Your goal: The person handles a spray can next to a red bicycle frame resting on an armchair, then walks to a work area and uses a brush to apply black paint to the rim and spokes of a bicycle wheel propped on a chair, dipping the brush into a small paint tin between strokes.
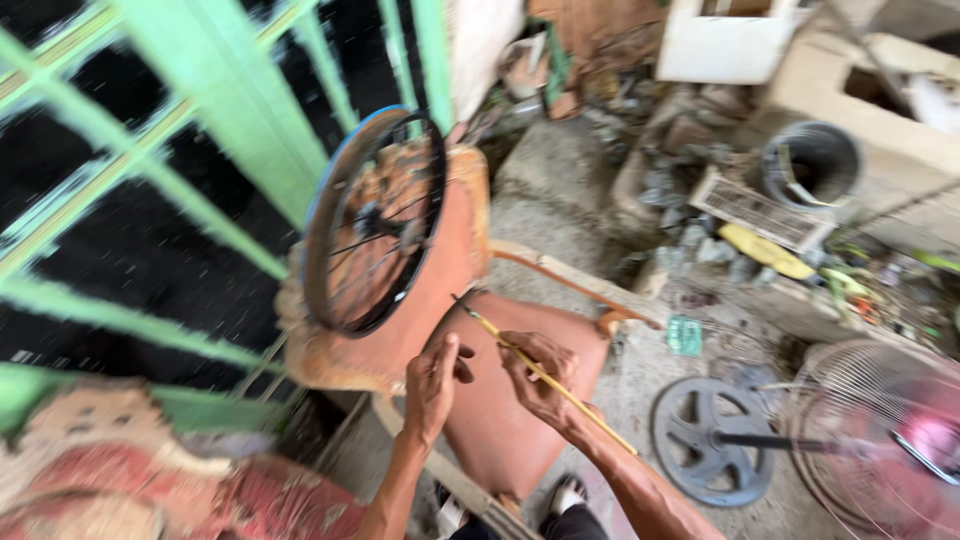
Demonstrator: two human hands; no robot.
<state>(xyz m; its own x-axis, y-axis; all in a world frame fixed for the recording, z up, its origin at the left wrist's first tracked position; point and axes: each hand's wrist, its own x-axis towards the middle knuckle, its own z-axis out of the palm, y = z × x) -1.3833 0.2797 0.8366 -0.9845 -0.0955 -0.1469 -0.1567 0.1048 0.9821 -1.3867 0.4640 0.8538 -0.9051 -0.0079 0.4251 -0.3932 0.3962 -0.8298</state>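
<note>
Leaning against a green window grille (200, 190): black bicycle wheel (375, 222) with blue-edged rim, propped on a rust-orange chair (500, 400). Lying right on the floor: fan guard (880, 440), grey round fan base (712, 440). Holding a thin yellow stick (545, 375) slantwise over the chair seat: right hand (540, 380), fingers closed around it. Hovering just beside: left hand (435, 385), fingers curled; grip state blurred, undeterminable.

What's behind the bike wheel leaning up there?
Behind the bicycle wheel a worn orange chair props it up, its back showing through the spokes. Left of it stands a green window grille. The chair's lower frame is hidden behind the left hand and right hand.
</note>
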